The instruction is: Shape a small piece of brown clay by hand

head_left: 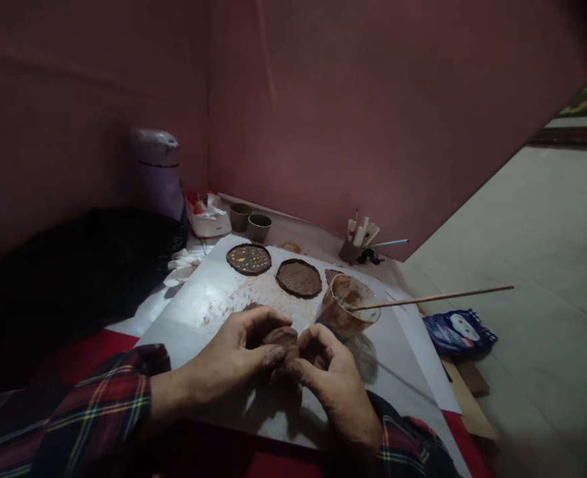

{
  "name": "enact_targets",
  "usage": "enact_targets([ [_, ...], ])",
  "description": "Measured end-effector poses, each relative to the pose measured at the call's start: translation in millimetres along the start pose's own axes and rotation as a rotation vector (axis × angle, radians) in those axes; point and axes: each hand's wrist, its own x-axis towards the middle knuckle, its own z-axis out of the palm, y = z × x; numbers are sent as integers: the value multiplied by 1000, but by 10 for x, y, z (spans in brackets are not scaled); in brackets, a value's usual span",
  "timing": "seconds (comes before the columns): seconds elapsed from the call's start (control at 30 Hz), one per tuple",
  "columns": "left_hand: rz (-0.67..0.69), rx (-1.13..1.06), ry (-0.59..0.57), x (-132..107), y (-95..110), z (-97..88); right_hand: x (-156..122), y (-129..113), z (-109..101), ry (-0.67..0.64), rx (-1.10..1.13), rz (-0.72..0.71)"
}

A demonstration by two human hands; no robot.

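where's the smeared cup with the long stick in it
In the head view, the smeared cup sits right of centre on the white sheet, just beyond the right hand, with the plain brown disc to its left and farther back.

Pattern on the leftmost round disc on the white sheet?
The disc is dark brown with scattered yellow specks; see head view.

Left hand (226, 355) and right hand (340, 385) hold a brown lump (282, 336) near a cup (342, 320).

The lump (280, 336) at six o'clock looks like matt clay. The sleeve (99, 405) at eight is cloth. The stick (437, 297) at four seems wooden.
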Motion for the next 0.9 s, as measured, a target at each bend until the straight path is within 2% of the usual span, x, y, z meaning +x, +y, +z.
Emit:
enact_targets([
  [0.07, 35, 5, -15, 3, -6, -4, -4, -22, 16, 14, -13, 4],
  [0.23, 41, 100, -27, 6, -20, -8, -28, -52, 51, -54, -79, -42],
  [0.43, 54, 147, -42, -13, -19, 10, -48, -34, 64, 36, -220, -175],
  [0.53, 56, 84, -32, -6, 13, 34, -44, -40, 54, 32, -189, -200],
  [0.67, -5, -72, 20, -3, 37, 78, -40, -65, 41, 60, -47, -193],
  [0.9, 50, -164, -38, -16, -2, 129, -34, -71, 17, 109, -64, -232],
])
